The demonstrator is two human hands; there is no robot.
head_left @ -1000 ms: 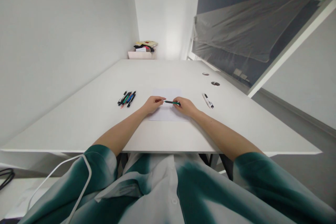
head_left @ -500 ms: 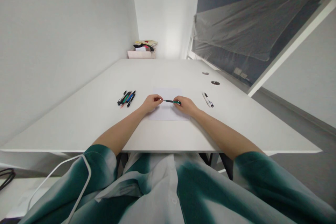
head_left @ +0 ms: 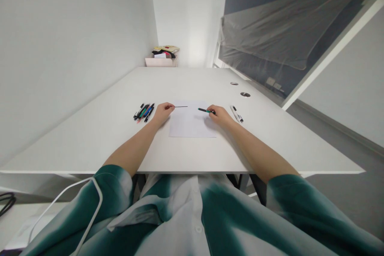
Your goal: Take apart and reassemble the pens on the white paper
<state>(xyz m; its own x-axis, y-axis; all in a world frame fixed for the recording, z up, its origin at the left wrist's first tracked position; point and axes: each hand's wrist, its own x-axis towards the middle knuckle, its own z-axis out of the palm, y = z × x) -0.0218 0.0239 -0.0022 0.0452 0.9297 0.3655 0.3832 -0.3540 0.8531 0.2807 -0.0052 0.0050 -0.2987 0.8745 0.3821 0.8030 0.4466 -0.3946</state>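
Left grip (head_left: 162, 113) is pinched on a thin dark rod (head_left: 181, 107), which extends rightward over the far part of a white paper sheet (head_left: 192, 126). Right grip (head_left: 220, 115) is closed around a green-and-black pen body (head_left: 204, 110), its free end directed toward the left edge of the surface (head_left: 192, 156). Rod and pen body are apart. The sheet lies near the middle of the front edge. A pen cluster (head_left: 143, 113) lies left of it; two white-and-black pens (head_left: 238, 115) lie toward the right edge.
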